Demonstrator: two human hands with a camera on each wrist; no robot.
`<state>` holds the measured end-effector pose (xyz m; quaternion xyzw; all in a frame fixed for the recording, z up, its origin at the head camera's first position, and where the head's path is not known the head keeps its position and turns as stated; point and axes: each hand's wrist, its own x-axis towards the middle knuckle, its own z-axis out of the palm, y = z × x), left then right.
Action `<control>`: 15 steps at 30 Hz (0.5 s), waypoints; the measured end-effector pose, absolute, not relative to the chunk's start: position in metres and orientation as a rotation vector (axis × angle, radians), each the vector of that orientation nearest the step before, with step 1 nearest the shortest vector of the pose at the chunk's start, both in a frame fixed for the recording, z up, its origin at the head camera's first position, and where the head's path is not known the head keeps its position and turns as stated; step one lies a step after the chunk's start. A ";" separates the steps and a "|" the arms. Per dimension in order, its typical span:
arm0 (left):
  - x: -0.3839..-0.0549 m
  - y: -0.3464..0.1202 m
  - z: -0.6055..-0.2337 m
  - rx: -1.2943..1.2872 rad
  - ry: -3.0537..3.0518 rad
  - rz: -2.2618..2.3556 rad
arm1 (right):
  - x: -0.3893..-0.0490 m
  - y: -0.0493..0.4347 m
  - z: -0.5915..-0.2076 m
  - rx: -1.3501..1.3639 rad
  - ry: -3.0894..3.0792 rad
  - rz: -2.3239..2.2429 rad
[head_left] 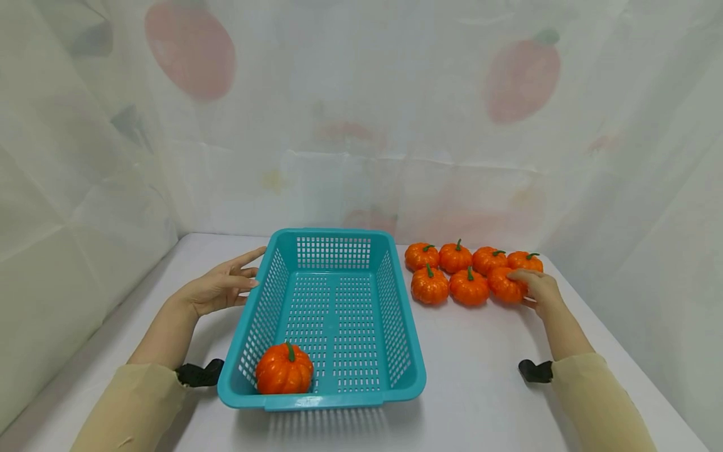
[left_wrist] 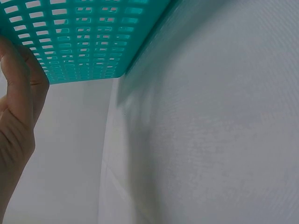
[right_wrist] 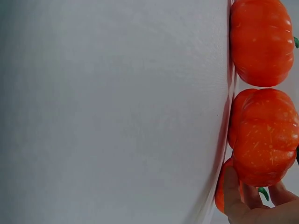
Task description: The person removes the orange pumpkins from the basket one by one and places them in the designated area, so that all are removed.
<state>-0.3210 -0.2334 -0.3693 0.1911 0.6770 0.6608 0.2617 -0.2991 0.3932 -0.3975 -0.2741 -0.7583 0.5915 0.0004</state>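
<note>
A turquoise plastic basket (head_left: 324, 402) with slotted walls and floor stands in the middle. One small orange pumpkin (head_left: 284, 369) with a green stem lies in its near left corner. My left hand (head_left: 223, 285) is at the basket's left side, fingers extended and spread along the outer wall, thumb near the rim. At the right, my right hand (head_left: 539, 289) grips a pumpkin (right_wrist: 266, 144) at the right end of the front row, thumb on one side and fingers on another. In the right wrist view this pumpkin overlaps others behind it.
Left of the gripped pumpkin sit two more front-row pumpkins, the nearer one (head_left: 469, 287) beside it. Several pumpkins form a back row, including one (head_left: 455, 258) near its middle. A white cloth (head_left: 469, 376) covers the table; pale printed curtains (head_left: 350, 113) hang behind and at both sides.
</note>
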 end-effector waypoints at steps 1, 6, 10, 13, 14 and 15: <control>-0.321 -0.234 -0.369 0.517 1.834 1.788 | -0.299 0.394 -0.398 -0.860 -2.384 1.857; -0.321 -0.234 -0.370 0.516 1.839 1.789 | -0.298 0.395 -0.400 -0.841 -2.406 1.858; -0.322 -0.234 -0.370 0.513 1.837 1.790 | -0.298 0.397 -0.402 -0.833 -2.450 1.842; -0.322 -0.234 -0.370 0.511 1.833 1.792 | -0.298 0.398 -0.403 -0.827 -2.491 1.821; -0.321 -0.234 -0.370 0.511 1.832 1.792 | -0.298 0.398 -0.403 -0.826 -2.501 1.819; -0.321 -0.234 -0.370 0.511 1.832 1.792 | -0.298 0.398 -0.403 -0.823 -2.508 1.818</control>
